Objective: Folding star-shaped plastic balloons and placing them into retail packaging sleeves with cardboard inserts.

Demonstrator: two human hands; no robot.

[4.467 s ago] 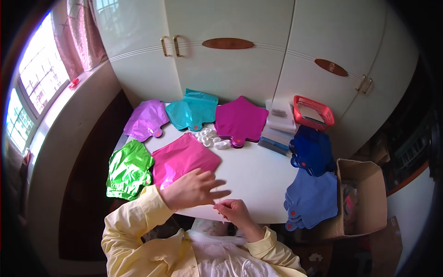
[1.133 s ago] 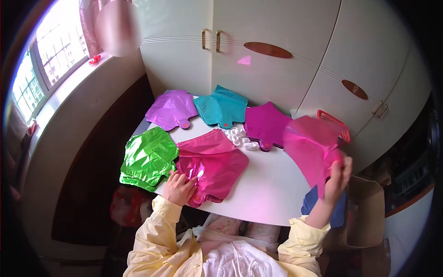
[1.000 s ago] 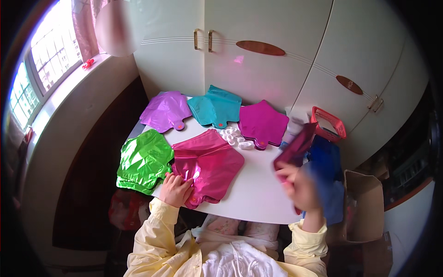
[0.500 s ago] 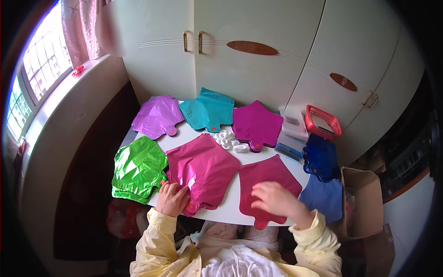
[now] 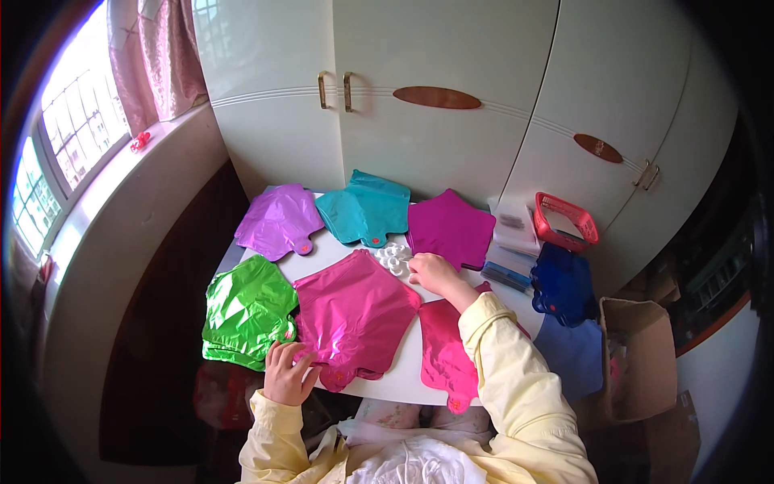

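Note:
Flat star-shaped foil balloons lie in piles on a white table [image 5: 322, 256]. My left hand [image 5: 289, 375] rests at the near left corner of the large pink foil balloon pile [image 5: 355, 310], fingers apart, close to the green foil balloon pile [image 5: 248, 310]. My right hand [image 5: 437, 274] reaches to the middle of the table, fingers closed at the right side of some small white coiled pieces [image 5: 393, 256]. Its fingertips hide whatever is between them. Under my right forearm lies a single pink-red foil balloon [image 5: 446, 347], partly covered by the yellow sleeve.
Along the back are lilac [image 5: 278, 222], teal [image 5: 364, 208] and purple [image 5: 450, 226] balloon piles. To the right stand clear packets [image 5: 516, 230], a red basket [image 5: 566, 218], dark blue balloons [image 5: 562, 282], a blue one [image 5: 571, 351] and a cardboard box [image 5: 641, 355]. Cabinet doors [image 5: 443, 145] rise behind.
My right hand has moved from above the pink-red balloon up and away to the white pieces. My left hand stays near the pink pile's corner. The view has tilted slightly.

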